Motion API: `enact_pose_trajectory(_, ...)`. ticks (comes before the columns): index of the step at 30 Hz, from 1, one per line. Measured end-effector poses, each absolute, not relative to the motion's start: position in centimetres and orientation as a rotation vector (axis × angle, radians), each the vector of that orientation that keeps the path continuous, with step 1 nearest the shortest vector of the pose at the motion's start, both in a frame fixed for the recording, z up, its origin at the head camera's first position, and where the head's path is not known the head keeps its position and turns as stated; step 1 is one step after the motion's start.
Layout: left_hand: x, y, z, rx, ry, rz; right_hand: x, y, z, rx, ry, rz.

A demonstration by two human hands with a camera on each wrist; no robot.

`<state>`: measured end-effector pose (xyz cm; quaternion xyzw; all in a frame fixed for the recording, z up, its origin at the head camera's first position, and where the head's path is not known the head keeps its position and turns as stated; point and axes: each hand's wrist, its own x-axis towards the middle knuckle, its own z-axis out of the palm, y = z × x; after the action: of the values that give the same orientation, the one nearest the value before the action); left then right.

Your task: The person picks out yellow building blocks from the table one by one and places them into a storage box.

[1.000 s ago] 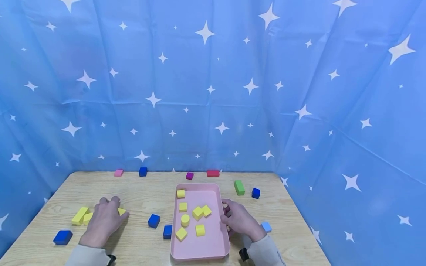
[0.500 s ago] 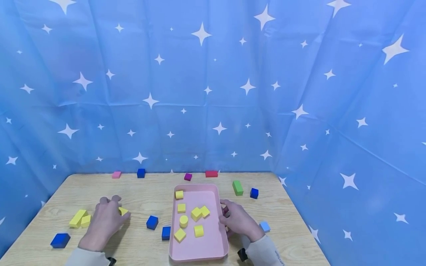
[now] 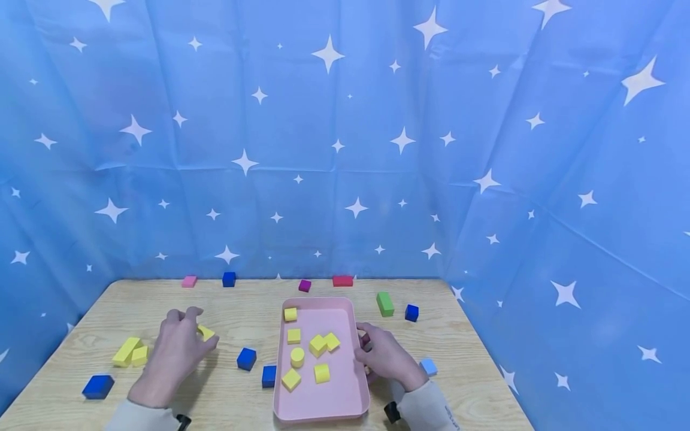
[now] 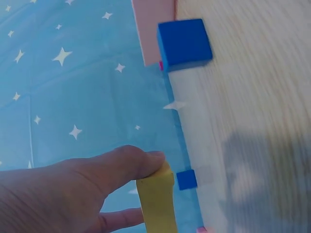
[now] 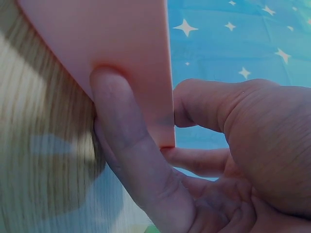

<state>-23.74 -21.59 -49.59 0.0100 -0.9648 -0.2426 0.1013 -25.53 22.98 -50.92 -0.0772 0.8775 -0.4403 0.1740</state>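
Note:
My left hand (image 3: 175,356) pinches a yellow block (image 3: 206,333) with a curved cut-out in one side, left of the tray. In the left wrist view the thumb lies against the end of this yellow block (image 4: 158,204), which is held above the table. My right hand (image 3: 390,357) grips the right wall of a pink tray (image 3: 350,395). From the right wrist, the thumb and fingers are seen on opposite sides of the tray wall (image 5: 131,39). Inside the tray lie several yellow blocks, among them a cylinder (image 3: 297,358).
Left of the left hand lie a long yellow block (image 3: 126,352), a smaller yellow block (image 3: 140,356) and a blue block (image 3: 99,387). Two blue blocks, one a cube (image 3: 247,358), sit left of the tray. A green block (image 3: 385,304) stands right of it. A starry curtain borders the table (image 3: 237,317).
My left hand has risen from the table and shifted slightly right and away, taking the curved yellow block with it. The right hand keeps its grip on the tray.

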Motion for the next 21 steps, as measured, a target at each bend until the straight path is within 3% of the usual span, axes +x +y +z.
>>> enact_pose_trajectory(21, -22.0, -15.5, -47.8, -0.134, -2.788, -0.754, -25.6, 23.0, -51.2, -0.234, 2.498, -1.252)
